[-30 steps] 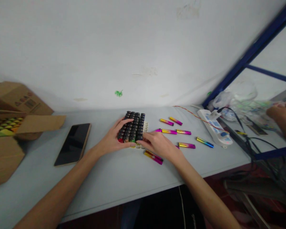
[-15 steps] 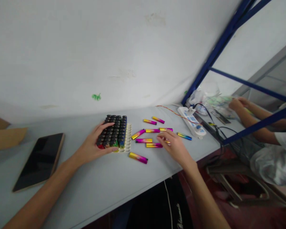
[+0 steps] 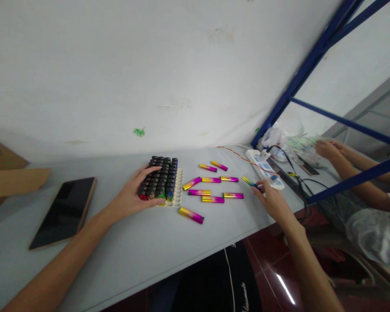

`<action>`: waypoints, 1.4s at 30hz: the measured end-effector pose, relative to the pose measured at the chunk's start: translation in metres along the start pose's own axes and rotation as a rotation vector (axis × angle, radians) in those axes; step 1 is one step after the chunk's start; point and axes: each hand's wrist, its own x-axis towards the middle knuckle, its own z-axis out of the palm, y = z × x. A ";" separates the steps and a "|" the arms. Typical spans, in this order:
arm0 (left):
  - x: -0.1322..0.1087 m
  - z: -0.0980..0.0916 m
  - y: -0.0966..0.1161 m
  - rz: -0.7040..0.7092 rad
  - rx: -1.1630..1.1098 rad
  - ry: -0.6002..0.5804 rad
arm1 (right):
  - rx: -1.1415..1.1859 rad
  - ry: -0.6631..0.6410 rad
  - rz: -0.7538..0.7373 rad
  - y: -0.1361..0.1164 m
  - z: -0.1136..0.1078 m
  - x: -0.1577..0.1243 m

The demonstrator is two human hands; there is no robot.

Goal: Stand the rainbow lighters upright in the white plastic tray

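Observation:
My left hand (image 3: 128, 195) grips the near-left side of a packed block of black-topped tubes (image 3: 160, 177), thumb at the front and fingers over the top. The block stands upright in a white holed tray (image 3: 179, 190), whose right-hand holes show bare. On the right, my right hand (image 3: 273, 197) pinches the near end of a shiny yellow-and-blue tube (image 3: 248, 181) between thumb and fingers. Several yellow-and-purple metallic tubes (image 3: 199, 192) lie loose between my hands, one of them (image 3: 191, 215) nearer the front.
A white power strip (image 3: 263, 167) with plugs and cables lies right of the tubes. A dark tablet (image 3: 65, 212) and cardboard (image 3: 16, 182) are at left. Beyond a blue metal frame (image 3: 279, 108), another person's hands (image 3: 328, 149) work near plastic bags.
My right hand has moved right, from the yellow-and-purple tubes to the yellow-and-blue tube, and has closed on it. My left hand keeps its grip. The view has shifted slightly.

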 end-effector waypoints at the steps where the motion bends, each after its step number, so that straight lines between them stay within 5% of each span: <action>1: 0.000 0.000 0.000 -0.001 0.000 -0.001 | 0.088 0.020 0.037 -0.011 -0.001 0.003; 8: -0.002 -0.001 0.003 0.001 -0.001 -0.011 | 1.006 0.037 0.145 -0.123 0.024 0.048; 15: -0.005 -0.001 0.000 -0.022 -0.003 -0.019 | 1.342 -0.471 0.053 -0.209 0.065 0.097; 17: -0.006 -0.001 0.001 -0.027 0.003 -0.021 | 1.332 -0.507 0.043 -0.217 0.080 0.097; 24: -0.007 0.002 -0.005 -0.016 0.003 0.000 | 1.027 -0.287 0.020 -0.216 0.115 0.065; 42: -0.006 0.000 0.000 -0.022 -0.002 -0.013 | 0.828 -0.283 -0.144 -0.217 0.097 0.060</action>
